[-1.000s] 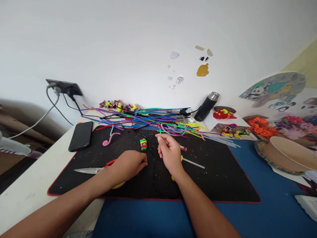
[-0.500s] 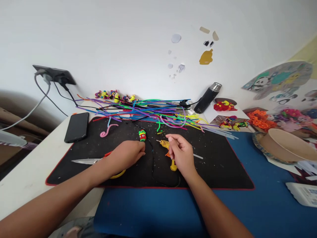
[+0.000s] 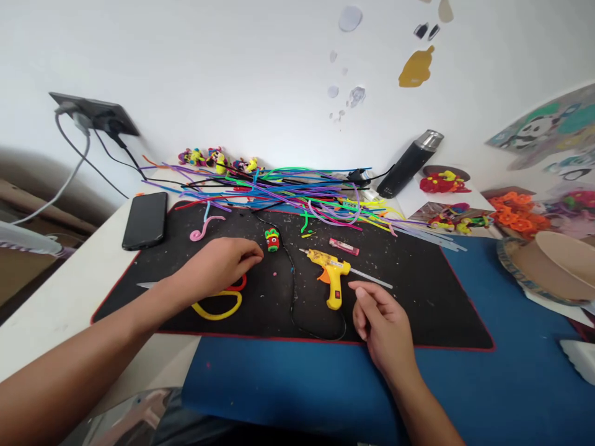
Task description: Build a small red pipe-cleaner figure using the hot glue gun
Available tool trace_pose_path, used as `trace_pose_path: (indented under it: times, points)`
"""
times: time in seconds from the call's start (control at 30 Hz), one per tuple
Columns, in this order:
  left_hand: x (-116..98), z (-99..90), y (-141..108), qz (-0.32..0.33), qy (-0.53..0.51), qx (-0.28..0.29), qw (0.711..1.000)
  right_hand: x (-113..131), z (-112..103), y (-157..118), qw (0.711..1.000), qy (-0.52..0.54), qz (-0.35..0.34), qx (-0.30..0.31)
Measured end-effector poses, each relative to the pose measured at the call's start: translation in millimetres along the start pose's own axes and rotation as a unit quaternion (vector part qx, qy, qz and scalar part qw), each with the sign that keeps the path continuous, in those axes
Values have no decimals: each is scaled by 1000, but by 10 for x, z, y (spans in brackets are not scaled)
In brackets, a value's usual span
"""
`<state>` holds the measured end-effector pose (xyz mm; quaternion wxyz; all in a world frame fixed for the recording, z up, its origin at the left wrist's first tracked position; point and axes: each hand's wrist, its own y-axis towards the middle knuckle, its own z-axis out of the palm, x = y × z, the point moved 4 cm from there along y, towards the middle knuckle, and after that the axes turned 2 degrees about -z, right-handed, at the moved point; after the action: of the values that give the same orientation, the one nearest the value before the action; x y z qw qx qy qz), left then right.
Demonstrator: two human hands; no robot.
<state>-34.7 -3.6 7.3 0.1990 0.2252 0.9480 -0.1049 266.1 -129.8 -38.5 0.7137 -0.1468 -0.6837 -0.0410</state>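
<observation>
My left hand (image 3: 227, 263) is closed, with thumb and fingers pinched together just left of a small red and green caterpillar-like figure (image 3: 272, 240) with googly eyes. Whether the pinch holds anything is hidden. Under that wrist lie scissors (image 3: 217, 317) with red and yellow handles. My right hand (image 3: 383, 319) has its fingers curled in and the thumb near the index finger; nothing shows between them. It hovers right of the yellow hot glue gun (image 3: 335, 279), apart from it. The gun lies on the black mat (image 3: 260, 316), with a clear glue stick (image 3: 372, 278) out of its back.
A pile of coloured pipe cleaners (image 3: 279, 192) runs along the wall. A pink curled piece (image 3: 204, 228), a small pink labelled item (image 3: 344, 246) and a black cord (image 3: 293, 297) lie on the mat. A phone (image 3: 145, 220) is left, a black flask (image 3: 409, 164) back right.
My right hand has drawn away from the glue gun, toward the front right, uncovering the gun and the pink item. My left hand has moved off the figure to its left. The view has shifted.
</observation>
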Motion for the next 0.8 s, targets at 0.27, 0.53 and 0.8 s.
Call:
trace_pose_path:
  times: [0.27,0.53,0.8]
  points:
    - [-276,206,-255,54,-25,41,997,44,-40,-63,994,-89,53,33]
    - [-282,228,-214,42,15,16,999,65,70,-19,990,-117,63,42]
    - [-293,348,-101,71,37,20,997,12,39,-109,991,-131,-2,2]
